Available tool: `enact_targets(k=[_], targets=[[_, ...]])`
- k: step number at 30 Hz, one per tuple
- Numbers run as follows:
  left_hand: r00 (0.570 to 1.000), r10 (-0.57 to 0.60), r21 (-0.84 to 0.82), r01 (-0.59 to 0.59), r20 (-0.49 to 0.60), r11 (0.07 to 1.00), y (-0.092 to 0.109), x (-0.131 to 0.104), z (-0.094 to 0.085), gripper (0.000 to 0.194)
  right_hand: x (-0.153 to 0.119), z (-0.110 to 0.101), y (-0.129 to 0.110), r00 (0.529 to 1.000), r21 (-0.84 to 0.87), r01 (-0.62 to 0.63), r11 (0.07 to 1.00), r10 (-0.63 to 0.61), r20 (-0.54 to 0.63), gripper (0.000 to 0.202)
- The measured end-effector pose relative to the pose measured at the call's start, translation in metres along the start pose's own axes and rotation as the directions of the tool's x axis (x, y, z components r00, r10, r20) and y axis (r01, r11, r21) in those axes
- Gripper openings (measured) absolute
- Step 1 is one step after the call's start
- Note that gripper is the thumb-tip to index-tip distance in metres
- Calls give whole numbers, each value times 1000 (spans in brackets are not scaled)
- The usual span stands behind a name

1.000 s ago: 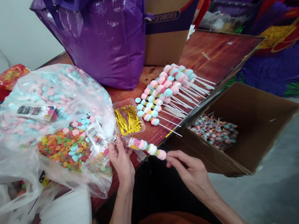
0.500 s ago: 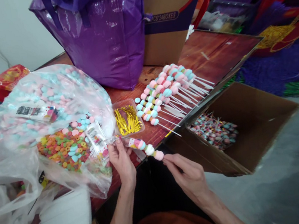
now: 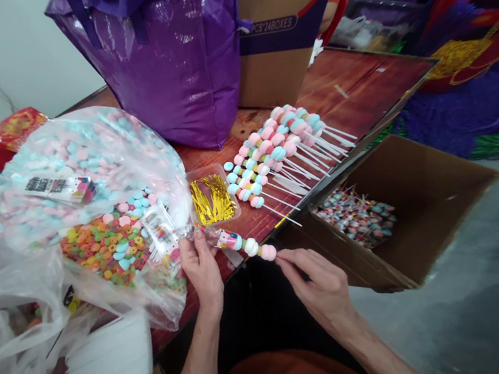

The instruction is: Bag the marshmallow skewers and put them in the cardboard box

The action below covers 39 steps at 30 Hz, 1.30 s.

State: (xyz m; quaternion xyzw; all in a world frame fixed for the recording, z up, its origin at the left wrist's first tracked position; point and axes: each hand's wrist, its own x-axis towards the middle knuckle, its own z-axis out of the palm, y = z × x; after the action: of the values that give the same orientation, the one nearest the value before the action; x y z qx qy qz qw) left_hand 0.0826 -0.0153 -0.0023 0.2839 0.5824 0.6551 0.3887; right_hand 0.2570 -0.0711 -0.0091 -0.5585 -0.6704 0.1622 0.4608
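A candy skewer [image 3: 252, 247] of pink, white and blue pieces slants in front of me, its upper end inside a small printed plastic wrapper [image 3: 228, 239]. My left hand [image 3: 202, 270] pinches the wrapper between thumb and fingers. My right hand [image 3: 315, 277] is closed at the skewer's lower end, just below the pink piece; the fingers mostly hide the stick. Finished-looking rows of candy skewers [image 3: 272, 152] lie on the table with white sticks toward the edge. Beside them sits a clear tray of gold twist ties [image 3: 212, 198]. Flat printed wrappers [image 3: 160, 231] lie near my left hand.
A large clear bag of pastel candies [image 3: 95, 142] and orange-green gummy rings [image 3: 102, 245] spreads at left. White sticks [image 3: 105, 368] lie below it. A purple bag [image 3: 164, 68] stands behind. A cardboard box [image 3: 441, 201] with wrapped skewers is below the table's right edge.
My right hand and the skewer have shifted slightly right and up. The printed wrapper now shows more plainly over the skewer's upper end. My left hand keeps its pinch, nearly in place.
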Motion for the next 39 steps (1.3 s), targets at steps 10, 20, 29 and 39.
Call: enact_targets(k=[10, 20, 29, 39], targets=[[998, -47, -130, 43, -30, 991, -2, 2, 1, 31, 0, 9, -2, 893, 298, -450, 842, 420, 160, 15], [999, -35, -40, 37, 32, 999, -2, 3, -2, 33, -3, 10, -1, 935, 267, -339, 902, 292, 201, 20], [975, -110, -117, 134, 191, 984, 4, -5, 3, 31, -5, 12, -2, 996, 78, 1, 997, -8, 84, 17], [917, -276, -193, 338, 287, 921, 11, -13, 9, 35, 3, 16, -14, 875, 319, -456, 830, 354, 329, 25]])
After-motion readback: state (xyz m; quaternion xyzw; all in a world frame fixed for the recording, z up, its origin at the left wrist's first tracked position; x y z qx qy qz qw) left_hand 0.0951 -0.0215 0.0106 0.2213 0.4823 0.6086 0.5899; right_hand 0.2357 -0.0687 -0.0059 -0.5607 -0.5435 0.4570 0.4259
